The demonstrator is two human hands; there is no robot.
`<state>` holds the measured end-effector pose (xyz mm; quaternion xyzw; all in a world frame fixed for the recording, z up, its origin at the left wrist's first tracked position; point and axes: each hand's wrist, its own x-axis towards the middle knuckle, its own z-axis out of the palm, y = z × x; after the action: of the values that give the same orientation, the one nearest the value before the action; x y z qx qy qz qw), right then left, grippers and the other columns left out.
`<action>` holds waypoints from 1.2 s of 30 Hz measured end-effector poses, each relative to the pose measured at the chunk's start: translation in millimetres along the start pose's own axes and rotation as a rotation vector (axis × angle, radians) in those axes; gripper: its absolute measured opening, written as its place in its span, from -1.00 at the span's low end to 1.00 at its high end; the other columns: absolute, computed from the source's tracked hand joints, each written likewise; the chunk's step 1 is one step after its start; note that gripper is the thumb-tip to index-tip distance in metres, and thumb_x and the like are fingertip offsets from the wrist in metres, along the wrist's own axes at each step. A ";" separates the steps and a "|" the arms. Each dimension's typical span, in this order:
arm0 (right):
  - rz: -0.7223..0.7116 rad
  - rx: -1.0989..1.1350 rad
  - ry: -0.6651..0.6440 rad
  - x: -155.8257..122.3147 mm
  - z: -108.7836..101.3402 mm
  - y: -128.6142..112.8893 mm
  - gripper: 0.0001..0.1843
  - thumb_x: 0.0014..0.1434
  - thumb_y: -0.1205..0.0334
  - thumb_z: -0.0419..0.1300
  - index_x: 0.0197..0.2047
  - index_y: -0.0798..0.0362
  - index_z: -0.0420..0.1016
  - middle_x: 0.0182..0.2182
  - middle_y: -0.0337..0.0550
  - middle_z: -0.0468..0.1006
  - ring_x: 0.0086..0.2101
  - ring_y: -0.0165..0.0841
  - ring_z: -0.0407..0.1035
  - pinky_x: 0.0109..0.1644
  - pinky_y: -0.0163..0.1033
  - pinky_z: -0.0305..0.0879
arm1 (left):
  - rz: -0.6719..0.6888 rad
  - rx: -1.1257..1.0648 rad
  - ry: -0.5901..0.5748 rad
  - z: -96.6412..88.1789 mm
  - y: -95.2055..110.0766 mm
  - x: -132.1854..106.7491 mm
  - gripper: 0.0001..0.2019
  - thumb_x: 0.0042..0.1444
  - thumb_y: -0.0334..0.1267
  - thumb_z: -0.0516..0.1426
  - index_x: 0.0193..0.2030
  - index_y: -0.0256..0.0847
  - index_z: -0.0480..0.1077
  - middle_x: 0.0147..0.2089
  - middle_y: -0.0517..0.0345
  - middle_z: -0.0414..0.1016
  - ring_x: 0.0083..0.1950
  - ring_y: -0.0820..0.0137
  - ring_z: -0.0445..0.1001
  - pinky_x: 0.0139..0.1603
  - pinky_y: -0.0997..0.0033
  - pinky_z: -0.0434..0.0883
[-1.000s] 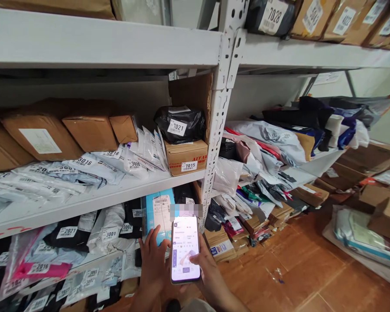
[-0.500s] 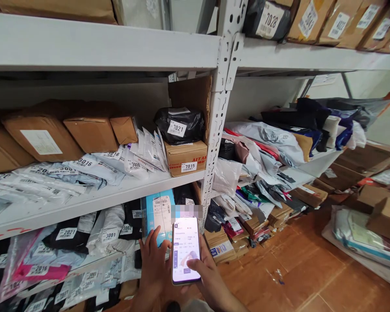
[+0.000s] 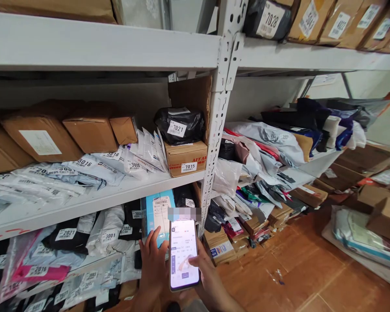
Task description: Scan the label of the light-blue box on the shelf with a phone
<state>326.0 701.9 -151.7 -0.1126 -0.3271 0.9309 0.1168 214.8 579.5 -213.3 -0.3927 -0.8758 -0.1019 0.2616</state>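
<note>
Holding a lit phone (image 3: 183,255) upright before a parcel rack, a person grips it in the right hand (image 3: 205,273), fingers wrapped behind the case and the thumb laid on the screen. The phone sits just left of the foot of the white perforated shelf post (image 3: 218,130), low in the view.

The left hand (image 3: 153,268) is open, a little further left of the post. Its fingers are raised against the lower edge of a blue box (image 3: 157,212) bearing a barcode label. Whether this hand also steadies the phone's edge cannot be told. The blue box stands on end just left of the post, low down.

Higher up, hard against the post's left side, a cardboard box (image 3: 186,158) marked 7015 carries a black parcel (image 3: 180,125) marked 7021. Further left of the post lie pale mailers (image 3: 84,171) with numbered labels, and behind them brown cartons (image 3: 89,130).

To the right of the post, soft parcels (image 3: 266,138) in grey, red and dark blue are heaped at mid-height. Flat cartons (image 3: 221,242) are stacked near the post's foot on the tiled floor (image 3: 295,268). Right of the post's top, a dark bag (image 3: 268,17) labelled 7028 rests on the uppermost level.
</note>
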 end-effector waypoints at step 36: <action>0.014 0.107 -0.147 2.3 1.6 -5.4 -0.43 -0.09 0.22 0.17 0.07 -0.20 0.32 -0.04 -0.12 0.58 -0.02 -0.04 0.43 -0.05 0.07 0.39 | -0.047 0.040 -0.029 9.3 -0.2 -1.7 -0.71 0.04 -0.13 0.23 -0.08 -0.13 0.51 0.28 -0.22 0.16 0.30 -0.11 0.09 0.22 -0.40 0.10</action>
<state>324.2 705.7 -147.3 -0.0396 -0.2838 0.9537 0.0919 212.1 581.9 -222.1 -0.3682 -0.8902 -0.0851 0.2543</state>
